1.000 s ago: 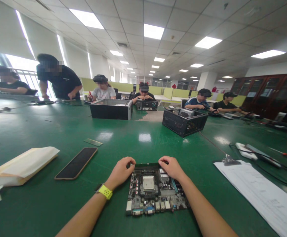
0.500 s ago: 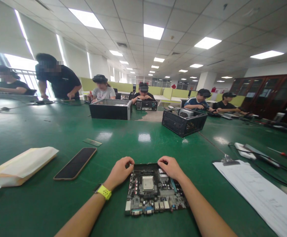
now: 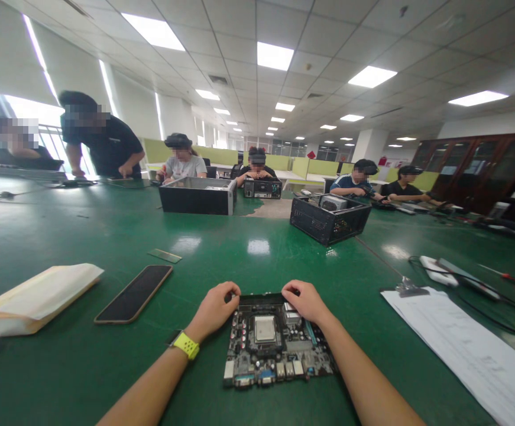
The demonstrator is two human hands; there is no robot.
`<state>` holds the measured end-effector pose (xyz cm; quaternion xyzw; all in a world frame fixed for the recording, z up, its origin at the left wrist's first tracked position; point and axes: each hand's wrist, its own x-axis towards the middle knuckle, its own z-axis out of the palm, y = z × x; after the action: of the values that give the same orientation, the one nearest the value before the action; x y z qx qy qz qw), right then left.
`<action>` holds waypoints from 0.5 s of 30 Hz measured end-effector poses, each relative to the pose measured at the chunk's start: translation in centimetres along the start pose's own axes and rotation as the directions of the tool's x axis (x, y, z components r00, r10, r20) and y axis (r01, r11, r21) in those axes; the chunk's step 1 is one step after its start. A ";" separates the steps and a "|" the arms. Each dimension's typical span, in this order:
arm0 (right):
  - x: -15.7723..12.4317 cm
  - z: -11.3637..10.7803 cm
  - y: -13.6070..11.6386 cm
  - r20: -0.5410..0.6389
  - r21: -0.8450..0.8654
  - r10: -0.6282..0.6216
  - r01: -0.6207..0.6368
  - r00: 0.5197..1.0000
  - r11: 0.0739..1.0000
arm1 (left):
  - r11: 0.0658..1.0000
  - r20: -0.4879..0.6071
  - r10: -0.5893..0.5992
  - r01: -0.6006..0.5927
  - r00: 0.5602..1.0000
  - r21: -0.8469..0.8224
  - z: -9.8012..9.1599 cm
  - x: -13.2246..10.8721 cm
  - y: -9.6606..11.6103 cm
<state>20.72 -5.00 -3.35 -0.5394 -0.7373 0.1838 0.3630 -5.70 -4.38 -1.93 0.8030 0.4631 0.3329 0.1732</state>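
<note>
A motherboard (image 3: 299, 349) lies flat on the green table in front of me, its ports facing me and a square metal-topped processor (image 3: 265, 329) in its socket. Along its far edge runs a long dark strip that looks like a memory module (image 3: 261, 299). My left hand (image 3: 215, 307) is closed at the strip's left end, thumb and fingers pinched together. At the right end my right hand (image 3: 305, 302) pinches in the same way, beside a silver heatsink (image 3: 291, 315). My fingers partly hide both ends, and my right forearm covers the board's right side.
To the left lie a phone (image 3: 133, 294), a thin small plate (image 3: 164, 255) and a paper packet (image 3: 39, 299). A clipboard with papers (image 3: 456, 337), cables and a screwdriver (image 3: 505, 276) are at right. Computer cases (image 3: 330, 219) stand farther off, where several people work.
Both hands keep their grip at the strip's ends with hardly any movement. The whole view has shifted very slightly, and a person at far left has moved a little.
</note>
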 end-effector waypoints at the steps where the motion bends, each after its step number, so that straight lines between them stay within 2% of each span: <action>1: 0.0 0.0 0.0 -0.002 -0.003 0.000 0.000 1.000 1.000 | 1.000 -0.001 -0.002 0.002 1.000 -0.002 0.0 0.0 0.0; 15: 0.2 0.1 0.4 0.000 0.023 0.032 -0.032 0.999 0.999 | 0.999 -0.017 -0.012 0.012 1.000 -0.029 0.1 0.0 -0.1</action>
<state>20.90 -4.67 -3.64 -0.5468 -0.7265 0.1979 0.3661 -5.73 -4.34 -2.05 0.7947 0.4644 0.3453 0.1831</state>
